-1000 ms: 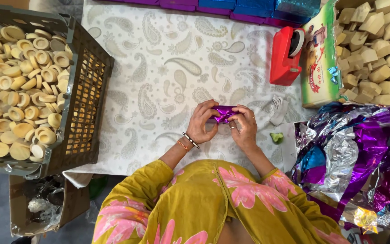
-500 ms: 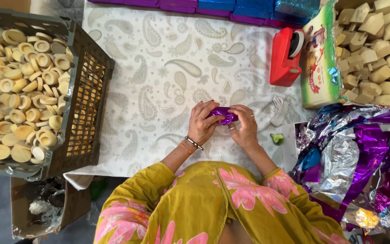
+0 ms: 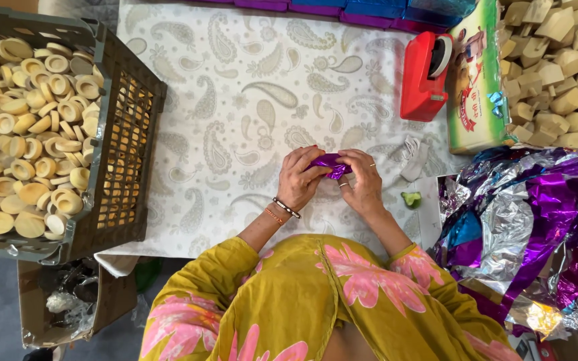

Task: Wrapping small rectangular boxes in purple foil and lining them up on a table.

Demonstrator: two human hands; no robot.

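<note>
I am holding a small purple foil-wrapped piece (image 3: 329, 164) between both hands, just above the paisley cloth (image 3: 235, 100) that is covering the table. My left hand (image 3: 299, 179) is gripping its left end, fingers curled round it, and my right hand (image 3: 361, 182) is pinching the right end, with the foil showing between my thumbs. What is lying inside the wrapping I am not able to tell.

To my left a dark plastic crate (image 3: 128, 147) is sitting at the cloth's edge, filled with pale round wooden cups (image 3: 28, 127). Ahead and to the right a red tape dispenser (image 3: 424, 77) is standing beside a green printed box (image 3: 479, 87), and behind that a heap of pale wooden blocks (image 3: 560, 67) is filling the corner. At my right a crumpled pile of purple, silver and blue foil sheets (image 3: 536, 234) is lying, and a small green scrap (image 3: 411, 199) is resting near my right wrist. A row of purple and blue boxes (image 3: 342, 8) is lining the far edge
</note>
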